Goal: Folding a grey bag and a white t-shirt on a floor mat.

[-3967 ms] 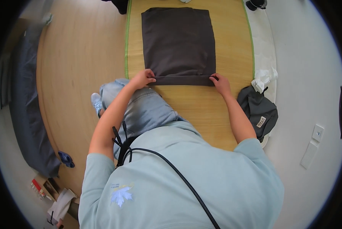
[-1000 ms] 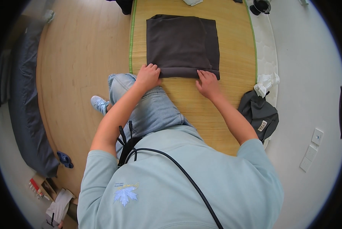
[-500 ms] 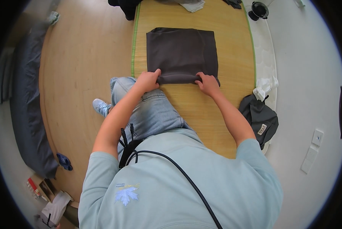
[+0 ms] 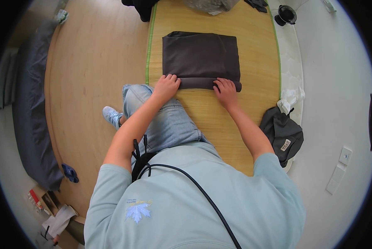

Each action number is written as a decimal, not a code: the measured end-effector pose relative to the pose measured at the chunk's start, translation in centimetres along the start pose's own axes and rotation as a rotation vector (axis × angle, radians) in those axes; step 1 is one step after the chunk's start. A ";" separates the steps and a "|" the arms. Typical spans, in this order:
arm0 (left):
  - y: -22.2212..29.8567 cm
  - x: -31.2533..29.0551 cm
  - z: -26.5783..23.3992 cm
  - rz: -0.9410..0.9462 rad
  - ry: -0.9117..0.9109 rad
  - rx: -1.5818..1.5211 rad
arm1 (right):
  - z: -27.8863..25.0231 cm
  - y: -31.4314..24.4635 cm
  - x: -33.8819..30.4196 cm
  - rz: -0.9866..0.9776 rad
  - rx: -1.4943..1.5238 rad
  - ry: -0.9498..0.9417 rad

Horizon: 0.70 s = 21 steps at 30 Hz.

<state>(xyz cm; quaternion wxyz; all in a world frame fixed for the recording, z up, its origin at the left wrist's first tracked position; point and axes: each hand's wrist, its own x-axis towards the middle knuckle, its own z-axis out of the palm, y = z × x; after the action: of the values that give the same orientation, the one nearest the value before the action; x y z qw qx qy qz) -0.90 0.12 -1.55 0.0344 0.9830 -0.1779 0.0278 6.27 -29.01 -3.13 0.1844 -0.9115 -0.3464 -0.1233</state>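
A dark grey-brown folded cloth lies flat on the woven mat in front of me. Its near edge is turned over into a thick roll running from left to right. Over the left end of this roll curl the fingers of my left hand. My right hand grips it near the right end, fingers bent across the top and slightly apart. A short piece of the roll sticks out beyond my right hand. The underside of the roll is hidden.
The yellow mat has green edging. A dark grey bag and crumpled white tissue lie at its right, below a small black fan. A clear plastic bag is at the far end. A black cable crosses my shirt.
The near edge has been rolled farther away from me into a tighter, more distinct roll. My fingers have moved from pinching the edge to lying over the top of the roll.
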 end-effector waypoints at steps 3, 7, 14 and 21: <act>0.4 0.2 0.2 -0.028 -0.023 0.036 | -1.5 -1.7 0.0 0.000 -0.043 -0.034; 1.3 1.1 -0.1 -0.074 -0.110 0.016 | -0.4 -0.3 0.5 0.044 -0.052 -0.105; 0.8 -0.4 1.0 -0.121 -0.043 0.028 | -1.2 0.1 1.3 -0.021 -0.035 -0.312; 0.9 -0.9 -0.7 -0.274 -0.133 -0.338 | -2.8 -0.4 1.7 0.103 0.003 -0.490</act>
<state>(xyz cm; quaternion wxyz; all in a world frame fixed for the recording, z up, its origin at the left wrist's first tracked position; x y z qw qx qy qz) -2.10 -0.38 -0.87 0.1903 0.9780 -0.0466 -0.0722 6.97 -28.90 0.08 0.1023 -0.9303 -0.3340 0.1115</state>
